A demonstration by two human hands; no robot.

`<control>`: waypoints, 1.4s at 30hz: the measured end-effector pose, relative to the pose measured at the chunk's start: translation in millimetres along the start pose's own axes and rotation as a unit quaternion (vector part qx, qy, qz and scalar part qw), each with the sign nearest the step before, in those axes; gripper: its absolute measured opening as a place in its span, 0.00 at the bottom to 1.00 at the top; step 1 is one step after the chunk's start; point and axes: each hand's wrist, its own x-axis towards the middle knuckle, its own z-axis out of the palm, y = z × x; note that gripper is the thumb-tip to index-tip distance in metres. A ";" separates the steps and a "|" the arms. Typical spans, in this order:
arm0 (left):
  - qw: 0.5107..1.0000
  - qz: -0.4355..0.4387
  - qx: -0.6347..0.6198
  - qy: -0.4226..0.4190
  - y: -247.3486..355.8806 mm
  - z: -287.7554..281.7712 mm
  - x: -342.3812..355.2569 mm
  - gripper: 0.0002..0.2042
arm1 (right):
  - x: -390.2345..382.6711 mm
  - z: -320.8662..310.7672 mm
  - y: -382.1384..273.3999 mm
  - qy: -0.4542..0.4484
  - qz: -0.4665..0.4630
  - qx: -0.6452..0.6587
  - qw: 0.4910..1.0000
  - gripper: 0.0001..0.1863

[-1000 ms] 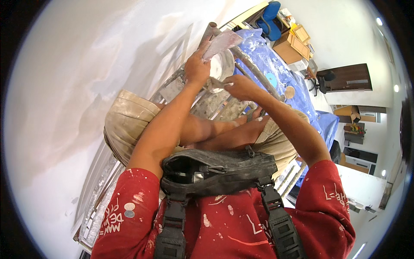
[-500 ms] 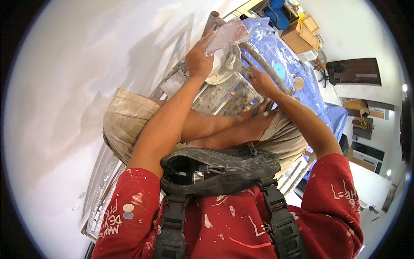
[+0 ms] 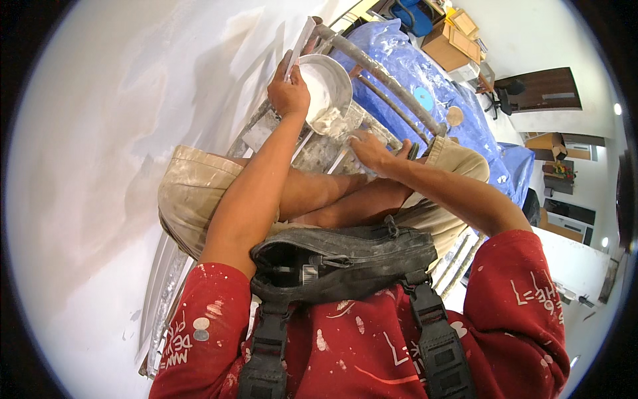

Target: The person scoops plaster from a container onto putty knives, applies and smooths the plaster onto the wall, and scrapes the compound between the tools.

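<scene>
My left hand (image 3: 289, 93) is closed around a flat, pale plate (image 3: 301, 45), now seen almost edge-on beside the bucket. A round grey bucket (image 3: 344, 80) holds white putty (image 3: 318, 83) and stands on the scaffold boards in front of my crossed legs. My right hand (image 3: 371, 151) grips a scraper, its handle mostly hidden by the fingers. A putty-smeared blade (image 3: 332, 125) sits at the bucket's near rim, with a lump of putty on it.
On the left rises a white wall (image 3: 100, 166) with damp-looking patches. Scaffold pipes (image 3: 385, 70) run along the right, and beyond them lies blue sheeting (image 3: 399, 60). Cardboard boxes (image 3: 452, 46) and an office chair (image 3: 502, 100) stand farther off. A black bag (image 3: 345, 259) hangs at my chest.
The plate has turned from face-up to nearly edge-on and moved left, off the bucket. My right hand has drawn nearer and to the left, and the bucket's inside now shows.
</scene>
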 end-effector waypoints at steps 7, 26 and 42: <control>0.995 -0.049 -0.019 -0.087 13.5 -0.3 -4.6 0.15 | 16.4 20.6 17.1 0.005 0.034 0.166 0.986 0.18; 0.969 -0.042 -0.079 -0.230 47.4 -43.4 53.4 0.20 | -33.0 -91.5 -11.5 0.080 -0.309 0.257 0.912 0.14; 0.641 -0.375 -0.581 -0.333 104.0 -108.5 -13.2 0.23 | -63.4 -51.5 -49.4 0.289 -0.551 0.041 0.782 0.26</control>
